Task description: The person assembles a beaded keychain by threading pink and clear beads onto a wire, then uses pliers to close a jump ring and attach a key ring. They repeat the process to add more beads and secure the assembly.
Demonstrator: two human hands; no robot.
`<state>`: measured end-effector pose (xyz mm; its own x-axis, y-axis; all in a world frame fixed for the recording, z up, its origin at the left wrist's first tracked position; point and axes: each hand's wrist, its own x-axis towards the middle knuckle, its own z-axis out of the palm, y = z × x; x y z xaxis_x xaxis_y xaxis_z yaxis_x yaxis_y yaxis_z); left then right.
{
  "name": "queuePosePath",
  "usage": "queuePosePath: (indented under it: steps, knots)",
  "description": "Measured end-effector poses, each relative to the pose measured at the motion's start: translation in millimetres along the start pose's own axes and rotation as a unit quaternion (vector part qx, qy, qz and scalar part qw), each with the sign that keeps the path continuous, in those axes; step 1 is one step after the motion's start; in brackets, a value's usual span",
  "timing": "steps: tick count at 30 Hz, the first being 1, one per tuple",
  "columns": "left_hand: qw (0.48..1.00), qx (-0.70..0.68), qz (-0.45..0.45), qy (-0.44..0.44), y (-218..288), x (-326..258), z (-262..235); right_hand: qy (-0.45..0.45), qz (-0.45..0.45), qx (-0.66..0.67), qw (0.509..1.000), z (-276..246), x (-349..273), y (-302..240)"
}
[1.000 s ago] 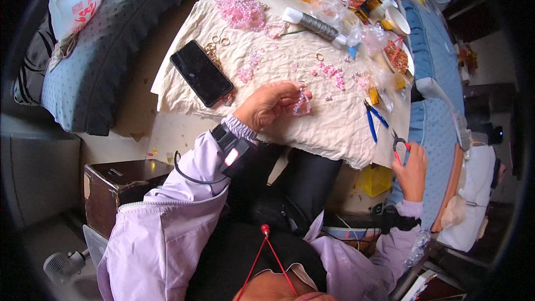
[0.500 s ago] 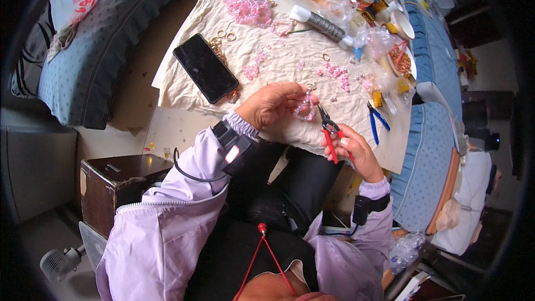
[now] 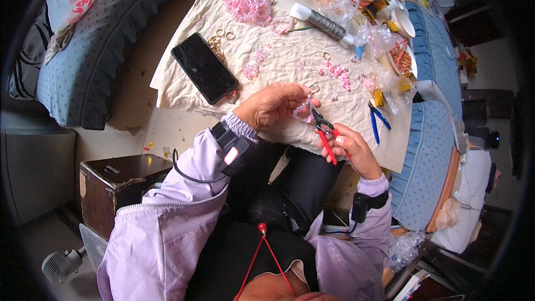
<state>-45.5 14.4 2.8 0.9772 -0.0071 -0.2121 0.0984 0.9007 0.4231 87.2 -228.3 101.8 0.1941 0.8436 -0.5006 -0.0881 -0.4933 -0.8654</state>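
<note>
Between its fingertips my left hand (image 3: 271, 104) pinches a small loop of pink and clear beads (image 3: 304, 112) with a metal ring (image 3: 314, 89) at its top. My right hand (image 3: 355, 147) is wrapped round the red handles of a pair of pliers (image 3: 325, 128). The pliers' dark jaws reach the right side of the beaded loop; whether they grip it is too small to tell. Both hands are over the near edge of a crumpled cream cloth (image 3: 206, 17). Loose pink beads (image 3: 339, 72) lie beyond them, with another ring (image 3: 326, 56) close by.
A black phone (image 3: 204, 68) and several gold rings (image 3: 220, 33) lie at left. Farther back are a heap of pink beaded strands (image 3: 245, 3) and a spool of grey wire (image 3: 323, 24). Blue-handled cutters (image 3: 379, 121) lie at right, below plastic bags (image 3: 384, 42) and a bowl (image 3: 402, 58).
My right hand has moved the pliers slightly up and left, so their jaws now meet the beaded loop. My left hand has barely shifted.
</note>
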Motion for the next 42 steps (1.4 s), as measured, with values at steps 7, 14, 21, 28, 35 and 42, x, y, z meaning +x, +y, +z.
queuePosePath:
  steps: [7,14,21,28,35,42]
  knots:
    - [0.999,0.034,0.004,-0.016,-1.3,-1.8,1.0,0.010,0.000,0.040,0.999,3.4,1.3,4.2]
    - [1.000,0.019,-0.001,-0.023,-0.2,-2.9,1.9,0.024,-0.014,0.063,0.998,5.6,3.4,7.5]
    - [1.000,-0.010,-0.003,-0.014,1.6,-2.2,7.4,0.040,0.000,0.012,0.999,2.8,-1.7,2.6]
    - [0.998,-0.002,0.028,0.050,0.8,-7.2,13.7,0.054,-0.019,-0.001,0.998,5.3,-6.3,-1.5]
    - [0.996,0.001,0.076,0.047,-3.9,-6.2,8.3,0.064,-0.006,-0.019,0.998,2.2,-12.9,-8.4]
    - [0.992,0.087,0.083,0.028,0.3,-8.6,2.5,0.092,0.000,-0.041,0.995,-1.6,-18.1,-9.7]
